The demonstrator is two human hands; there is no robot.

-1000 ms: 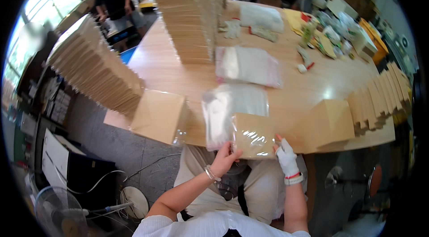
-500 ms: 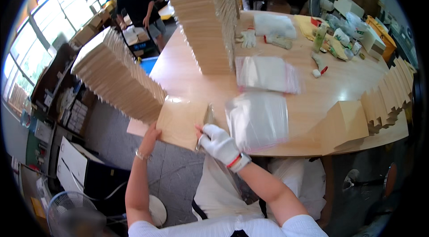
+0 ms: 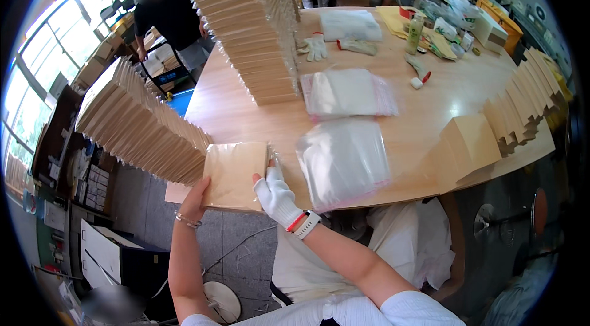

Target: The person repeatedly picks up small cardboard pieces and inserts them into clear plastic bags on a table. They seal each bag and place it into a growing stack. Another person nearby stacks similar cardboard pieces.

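From the head camera, the bare left hand (image 3: 195, 198) grips the near left edge of a flat tan cardboard piece (image 3: 235, 173), fingers closed on it, at the front edge of the long wooden table (image 3: 430, 123). The white-gloved right hand (image 3: 276, 194) presses on the piece's right edge, fingers together. A second ago both hands were at the clear plastic bags (image 3: 343, 163) further right; half a second ago they had already reached the cardboard, so the work has shifted from bags to board. The piece lies just beside a slanted row of stacked tan boards (image 3: 141, 123). A second bag pile (image 3: 347, 92) lies behind.
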